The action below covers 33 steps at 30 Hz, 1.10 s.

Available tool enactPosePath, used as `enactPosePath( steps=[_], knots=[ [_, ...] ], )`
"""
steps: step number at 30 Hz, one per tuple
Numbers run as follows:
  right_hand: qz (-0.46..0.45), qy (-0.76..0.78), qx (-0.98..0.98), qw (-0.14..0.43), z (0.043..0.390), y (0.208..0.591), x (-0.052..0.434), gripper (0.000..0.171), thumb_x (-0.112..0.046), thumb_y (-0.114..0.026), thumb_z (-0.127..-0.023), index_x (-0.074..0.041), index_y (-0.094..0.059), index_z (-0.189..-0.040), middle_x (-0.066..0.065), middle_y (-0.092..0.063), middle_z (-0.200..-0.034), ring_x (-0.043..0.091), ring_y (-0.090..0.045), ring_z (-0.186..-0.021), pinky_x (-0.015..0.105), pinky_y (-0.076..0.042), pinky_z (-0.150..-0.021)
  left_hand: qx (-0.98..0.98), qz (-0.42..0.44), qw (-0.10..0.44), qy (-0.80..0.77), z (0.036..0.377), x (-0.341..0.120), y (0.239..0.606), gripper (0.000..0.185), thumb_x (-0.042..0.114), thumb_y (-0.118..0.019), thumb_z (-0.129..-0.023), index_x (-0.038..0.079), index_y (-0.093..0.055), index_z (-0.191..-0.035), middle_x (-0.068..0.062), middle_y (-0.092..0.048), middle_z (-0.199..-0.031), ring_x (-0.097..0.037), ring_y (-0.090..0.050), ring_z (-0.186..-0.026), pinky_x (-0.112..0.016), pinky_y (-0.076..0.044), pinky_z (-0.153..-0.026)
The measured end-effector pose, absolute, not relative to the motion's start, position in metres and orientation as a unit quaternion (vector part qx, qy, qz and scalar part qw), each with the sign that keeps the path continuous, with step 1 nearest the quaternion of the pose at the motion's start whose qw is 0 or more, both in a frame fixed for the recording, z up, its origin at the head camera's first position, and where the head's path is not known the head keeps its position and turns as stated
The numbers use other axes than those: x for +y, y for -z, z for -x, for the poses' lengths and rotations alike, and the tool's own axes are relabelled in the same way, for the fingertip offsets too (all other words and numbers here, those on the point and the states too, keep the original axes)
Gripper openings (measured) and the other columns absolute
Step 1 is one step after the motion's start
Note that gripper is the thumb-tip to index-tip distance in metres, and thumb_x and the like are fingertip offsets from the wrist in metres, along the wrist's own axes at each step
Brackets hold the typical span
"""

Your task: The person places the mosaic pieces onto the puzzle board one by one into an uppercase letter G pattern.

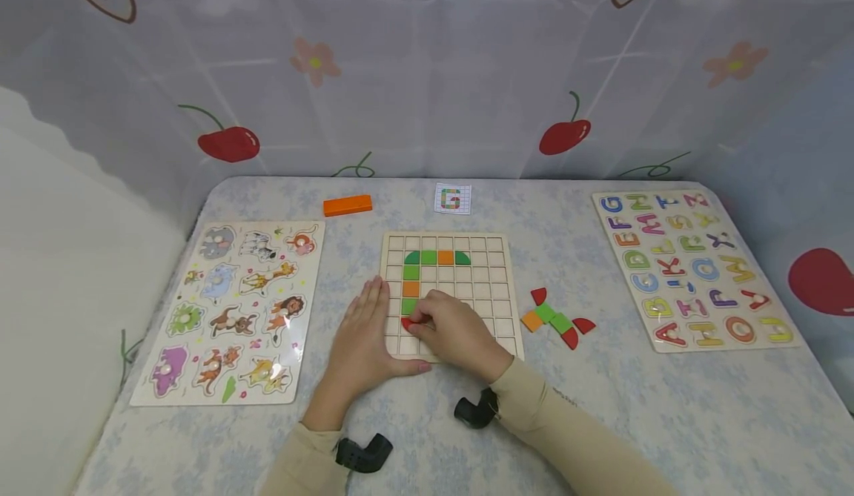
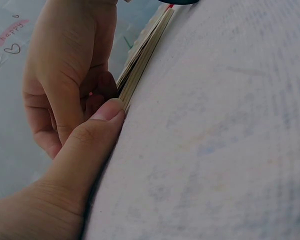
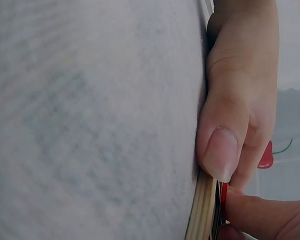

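Note:
A wooden grid board (image 1: 497, 308) lies in the middle of the table in the head view. My left hand (image 1: 363, 340) rests along its left edge with fingers straight, the thumb reaching along the near edge. With thumb and curled fingers, my right hand (image 1: 459, 334) pinches a red quarter-round tile (image 1: 405, 323) at a lower-left square; the right wrist view shows this red tile (image 3: 224, 200) between the hands, at the board's surface. Above it on the grid, green tiles and an orange tile (image 1: 411, 288) run up a column, then right along a row to a green quarter-round tile (image 1: 462, 258).
Several loose red, green and orange tiles (image 1: 562, 323) lie right of the board. A small pattern card (image 1: 453, 199) and an orange box (image 1: 348, 205) sit behind it. An animal puzzle (image 1: 227, 399) is at left, an alphabet puzzle (image 1: 707, 270) at right.

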State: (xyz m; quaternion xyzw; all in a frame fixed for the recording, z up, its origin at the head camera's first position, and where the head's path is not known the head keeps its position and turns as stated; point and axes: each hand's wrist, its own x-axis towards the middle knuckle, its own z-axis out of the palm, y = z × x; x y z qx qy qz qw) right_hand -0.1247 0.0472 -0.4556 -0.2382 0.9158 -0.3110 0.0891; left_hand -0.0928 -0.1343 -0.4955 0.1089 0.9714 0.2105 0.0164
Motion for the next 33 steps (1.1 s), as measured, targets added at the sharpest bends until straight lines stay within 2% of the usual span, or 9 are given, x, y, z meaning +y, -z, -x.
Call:
enactPosePath(
  steps=[9, 14, 20, 23, 27, 30, 33],
  knots=[
    [0.23, 0.309, 0.918, 0.094, 0.123, 0.453, 0.06, 0.005, -0.022, -0.075, -0.089, -0.02, -0.076, -0.093, -0.013, -0.064, -0.088, 0.003, -0.059, -0.079, 0.021, -0.052, -0.073, 0.97, -0.106, 0.017, -0.218, 0.092, -0.134, 0.496, 0.145, 0.088, -0.067, -0.058, 0.001, -0.01, -0.158, -0.011, -0.006, -0.168, -0.024, -0.006, -0.157, -0.045, -0.014, -0.127],
    [0.206, 0.319, 0.92, 0.1, 0.119, 0.447, 0.078, 0.011, -0.021, -0.075, -0.088, -0.021, -0.075, -0.099, -0.014, -0.065, -0.091, 0.003, -0.059, -0.082, 0.024, -0.052, -0.076, 0.97, -0.099, 0.027, -0.22, 0.092, -0.134, 0.496, 0.145, 0.088, -0.068, -0.058, 0.002, -0.008, -0.159, -0.01, -0.005, -0.168, -0.023, -0.005, -0.157, -0.044, -0.013, -0.127],
    [0.149, 0.327, 0.927, 0.103, 0.117, 0.441, 0.114, 0.015, -0.021, -0.075, -0.088, -0.022, -0.074, -0.103, -0.013, -0.062, -0.091, 0.007, -0.056, -0.081, 0.026, -0.049, -0.073, 0.971, -0.095, 0.032, -0.217, 0.092, -0.134, 0.495, 0.146, 0.088, -0.069, -0.057, 0.003, -0.008, -0.159, -0.01, -0.005, -0.168, -0.024, -0.004, -0.157, -0.044, -0.013, -0.127],
    [0.131, 0.323, 0.932, 0.098, 0.118, 0.439, 0.137, 0.018, -0.021, -0.075, -0.089, -0.019, -0.073, -0.107, -0.01, -0.063, -0.093, 0.01, -0.055, -0.075, 0.025, -0.048, -0.065, 0.97, -0.095, 0.034, -0.219, 0.092, -0.134, 0.495, 0.146, 0.087, -0.07, -0.057, 0.003, -0.007, -0.159, -0.01, -0.003, -0.168, -0.024, -0.004, -0.157, -0.044, -0.013, -0.127],
    [0.11, 0.296, 0.945, 0.084, 0.119, 0.437, 0.169, 0.023, -0.02, -0.074, -0.089, -0.015, -0.071, -0.112, -0.004, -0.065, -0.096, 0.014, -0.058, -0.076, 0.03, -0.049, -0.066, 0.969, -0.096, 0.034, -0.226, 0.091, -0.134, 0.494, 0.146, 0.086, -0.07, -0.057, 0.004, -0.008, -0.159, -0.01, -0.003, -0.168, -0.024, -0.004, -0.157, -0.045, -0.013, -0.127],
    [0.093, 0.256, 0.96, 0.066, 0.118, 0.436, 0.19, 0.027, -0.023, -0.074, -0.09, -0.012, -0.071, -0.114, 0.001, -0.067, -0.098, 0.016, -0.061, -0.084, 0.033, -0.05, -0.069, 0.968, -0.096, 0.033, -0.229, 0.091, -0.134, 0.494, 0.146, 0.086, -0.071, -0.057, 0.004, -0.008, -0.159, -0.01, -0.004, -0.168, -0.024, -0.004, -0.157, -0.046, -0.013, -0.127],
    [0.073, 0.22, 0.971, 0.051, 0.117, 0.437, 0.205, 0.03, -0.027, -0.076, -0.087, -0.01, -0.071, -0.111, 0.004, -0.067, -0.099, 0.018, -0.061, -0.079, 0.032, -0.048, -0.062, 0.968, -0.096, 0.033, -0.231, 0.091, -0.133, 0.494, 0.146, 0.086, -0.071, -0.057, 0.004, -0.008, -0.159, -0.01, -0.004, -0.168, -0.024, -0.004, -0.157, -0.046, -0.013, -0.127]
  ],
)
